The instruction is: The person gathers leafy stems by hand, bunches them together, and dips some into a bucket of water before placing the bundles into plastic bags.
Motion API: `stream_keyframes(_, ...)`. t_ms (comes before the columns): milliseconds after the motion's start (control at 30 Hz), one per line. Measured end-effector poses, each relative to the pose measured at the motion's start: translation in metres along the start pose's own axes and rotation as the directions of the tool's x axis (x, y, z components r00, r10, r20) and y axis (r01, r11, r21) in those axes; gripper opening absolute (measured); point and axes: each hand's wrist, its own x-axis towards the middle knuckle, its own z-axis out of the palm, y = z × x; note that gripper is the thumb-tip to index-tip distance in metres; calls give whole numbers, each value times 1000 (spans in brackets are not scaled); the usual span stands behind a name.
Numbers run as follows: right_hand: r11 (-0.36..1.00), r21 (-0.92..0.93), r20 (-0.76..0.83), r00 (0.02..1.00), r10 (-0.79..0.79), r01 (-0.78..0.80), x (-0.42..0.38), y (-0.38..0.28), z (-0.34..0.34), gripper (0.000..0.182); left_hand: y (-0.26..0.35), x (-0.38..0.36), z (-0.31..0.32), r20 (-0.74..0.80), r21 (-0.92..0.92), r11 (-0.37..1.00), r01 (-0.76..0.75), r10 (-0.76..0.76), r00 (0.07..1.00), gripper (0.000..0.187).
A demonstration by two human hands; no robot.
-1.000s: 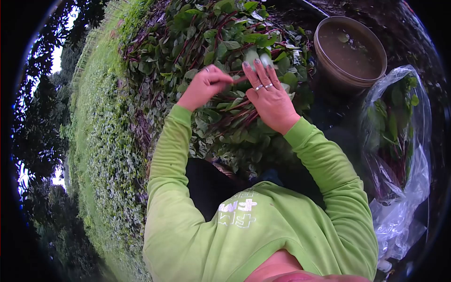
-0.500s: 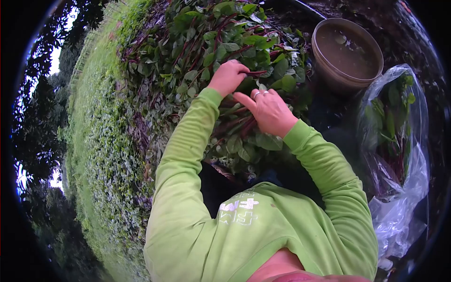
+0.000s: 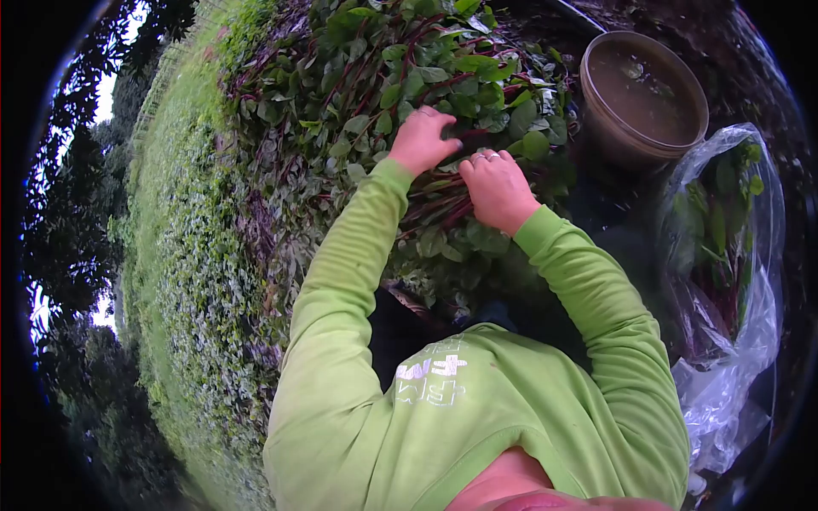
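A large heap of leafy greens [image 3: 358, 94] with dark red stems fills the upper middle. Over its near side, my left hand [image 3: 422, 140] has its thumb and fingers apart, with nothing visible held between them. My right hand [image 3: 500, 189], a ring on one finger, lies close on its right with fingers curled over a bunch of red stems [image 3: 439, 204]. The leaves of that bunch hang below the hands, towards my body. A small gap separates the two hands.
A round bucket of murky water [image 3: 643, 94] with bits of leaf floating stands at the upper right. Below it lies a clear plastic bag [image 3: 733, 375] holding leafy stems. Low green plants [image 3: 196, 289] run down the left, with dark trees beyond.
My left hand's thumb and fingers have opened from a pinch on a red stem. My right hand's outstretched thumb has drawn in. The bucket and bag appear slightly further right.
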Motion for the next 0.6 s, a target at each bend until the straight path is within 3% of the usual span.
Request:
stream_keyframes(33, 1000, 28, -26, 1000, 4, -3, 0, 1, 5, 34, -4, 8, 1, 3, 154, 987, -41, 40, 999, 35)
stream_keyframes(67, 998, 55, -51, 999, 9, -6, -1, 3, 7, 36, -28, 19, 17, 192, 100, 994, -54, 34, 981, 39)
stream_keyframes(100, 999, 12, -177, 983, -39, 42, -2, 5, 8, 36, -30, 20, 20, 214, 113, 988, -105, 79, 974, 37)
stream_keyframes(133, 996, -36, -299, 950, -91, 84, -3, 8, 8, 36, -19, 14, 14, 198, -24, 1000, 12, -7, 980, 34)
stream_keyframes(167, 994, -53, -323, 940, -109, 97, -3, 10, 9, 33, -8, 6, 9, 198, -161, 979, 127, -94, 976, 32)
stream_keyframes(233, 989, -88, -370, 918, -144, 120, -1, 15, 10, 28, 5, -2, 0, 283, -175, 980, 94, -41, 958, 29)
stream_keyframes(300, 993, -51, -191, 975, -113, 105, -3, 14, 7, 30, 12, 0, -20, 417, -248, 960, 133, -18, 909, 28)
stream_keyframes(367, 994, -37, -121, 987, -109, 105, -1, 10, 3, 32, 3, 22, -44, 462, -248, 959, 138, -9, 887, 32)
stream_keyframes(400, 994, -32, -90, 990, -104, 102, -1, 8, 1, 33, -10, 44, -43, 234, -243, 965, 97, -38, 971, 31)
stream_keyframes(433, 994, -26, -98, 989, -110, 108, -1, 8, 0, 33, -23, 67, -45, -13, -226, 973, 52, -56, 998, 31)
stream_keyframes(467, 993, -24, -107, 987, -118, 116, -1, 6, -2, 34, -20, 85, -54, -324, 47, 998, -34, 48, 945, 32)
stream_keyframes(567, 992, 26, -95, 988, -121, 124, -4, 1, -13, 35, -47, 150, -59, -518, 467, 878, 104, 176, 837, 40)
stream_keyframes(600, 991, 28, -118, 985, -128, 132, -6, 1, -13, 35, -52, 156, -58, -467, 593, 775, 216, 113, 877, 53)
